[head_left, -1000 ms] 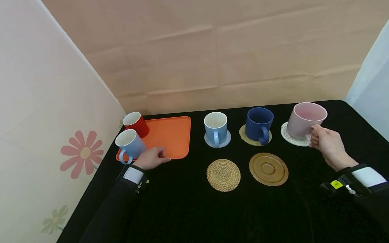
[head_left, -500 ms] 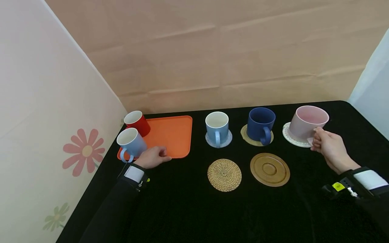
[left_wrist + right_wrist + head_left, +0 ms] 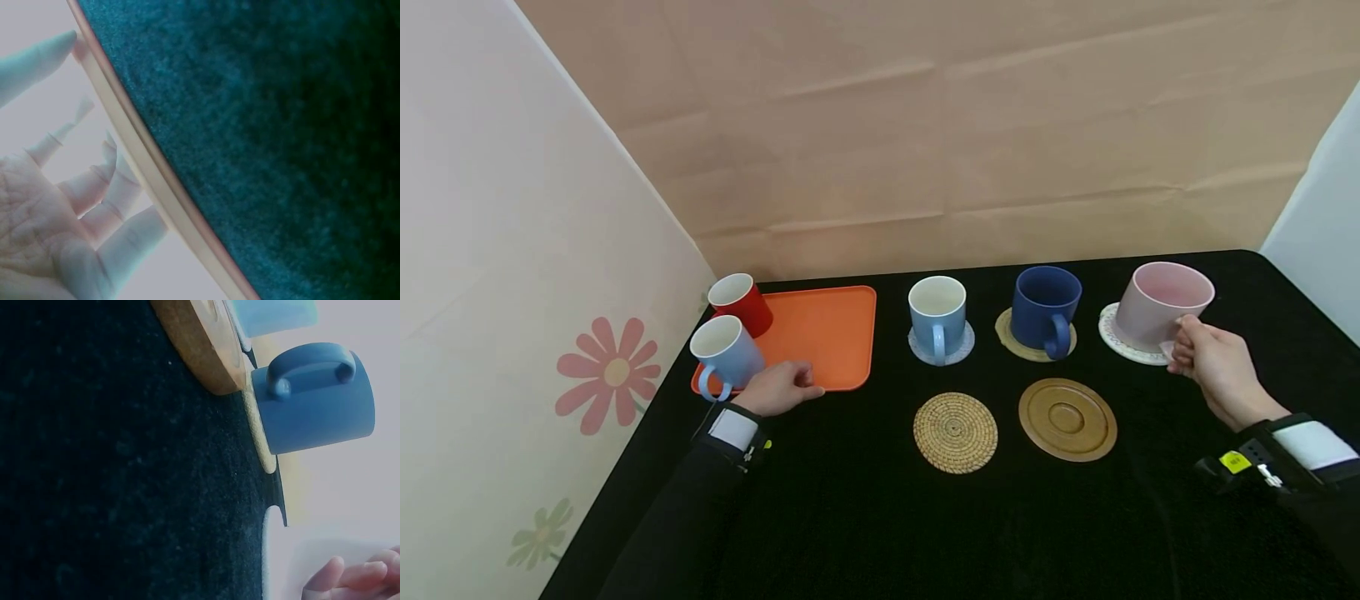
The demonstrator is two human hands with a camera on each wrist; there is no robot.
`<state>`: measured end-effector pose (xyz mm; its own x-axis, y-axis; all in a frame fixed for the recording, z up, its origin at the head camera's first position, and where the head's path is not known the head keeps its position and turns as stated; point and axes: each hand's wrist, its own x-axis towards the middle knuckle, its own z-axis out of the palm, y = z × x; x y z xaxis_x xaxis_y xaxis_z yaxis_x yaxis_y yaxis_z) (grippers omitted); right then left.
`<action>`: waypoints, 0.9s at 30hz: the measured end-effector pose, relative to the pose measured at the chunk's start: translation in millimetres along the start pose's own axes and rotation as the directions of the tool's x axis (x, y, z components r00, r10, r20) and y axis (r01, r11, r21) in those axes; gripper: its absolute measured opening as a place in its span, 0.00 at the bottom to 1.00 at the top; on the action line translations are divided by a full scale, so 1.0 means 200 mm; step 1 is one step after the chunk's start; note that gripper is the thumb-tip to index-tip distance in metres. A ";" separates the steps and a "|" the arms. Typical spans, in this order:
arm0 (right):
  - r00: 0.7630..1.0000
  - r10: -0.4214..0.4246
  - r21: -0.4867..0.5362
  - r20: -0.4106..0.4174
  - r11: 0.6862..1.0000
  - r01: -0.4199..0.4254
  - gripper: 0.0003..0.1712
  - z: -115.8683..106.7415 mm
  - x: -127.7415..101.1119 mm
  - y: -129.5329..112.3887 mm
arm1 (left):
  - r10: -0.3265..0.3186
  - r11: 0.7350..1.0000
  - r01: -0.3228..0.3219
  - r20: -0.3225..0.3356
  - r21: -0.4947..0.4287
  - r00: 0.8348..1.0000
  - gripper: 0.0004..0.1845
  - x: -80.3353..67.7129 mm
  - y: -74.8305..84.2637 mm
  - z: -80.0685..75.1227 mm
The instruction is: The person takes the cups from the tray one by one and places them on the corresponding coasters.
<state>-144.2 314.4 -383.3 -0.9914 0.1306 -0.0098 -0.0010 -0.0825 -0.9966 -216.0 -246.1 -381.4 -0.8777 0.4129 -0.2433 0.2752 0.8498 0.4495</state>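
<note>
Your right hand grips the pink cup by its handle, fingers curled round it. The cup sits far right on the white coaster and looks slightly tilted toward you; I can't tell if the base is flat down.

Level the cup and centre it on the coaster before you loosen the fingers. Slide them out of the handle sideways, toward the near right, so you don't drag the cup off the coaster. Stay clear of the dark blue cup just to the left on its tan coaster.

Your left hand rests on the near edge of the orange tray, fingers loosely bent over the rim and pinching nothing. Keep it there as a steady; the light blue cup and red cup stand at the tray's left side, close to your wrist.

Also there: another light blue cup on a grey coaster, plus a woven coaster and a wooden saucer nearer, both bare.

Hard to make out:
- The pink cup's handle is hidden behind your fingers.
- The right wrist view shows only fingertips at the bottom corner; the pink cup is washed out.
- The left wrist view is overexposed; the palm and tray rim show, contact unclear.
</note>
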 end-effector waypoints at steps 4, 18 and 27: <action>1.000 0.003 -0.009 -0.020 1.000 -0.003 0.24 0.01 0.00 0.00 | -0.005 1.000 0.005 0.001 0.004 1.000 0.10 0.00 0.00 0.00; 0.999 0.029 0.010 0.014 1.000 -0.030 0.24 0.00 -0.01 -0.01 | -0.027 1.000 0.027 -0.008 0.004 1.000 0.10 0.00 0.01 0.01; 0.998 0.043 -0.281 0.045 0.959 -0.028 0.23 -0.06 -0.01 -0.04 | -0.014 1.000 0.014 -0.008 -0.004 1.000 0.09 0.00 0.00 0.01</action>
<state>-140.8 325.7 -377.1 -0.9954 0.0825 -0.0486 0.0639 0.1945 -0.9788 -215.8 -245.4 -383.4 -0.8846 0.3985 -0.2423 0.2617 0.8541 0.4494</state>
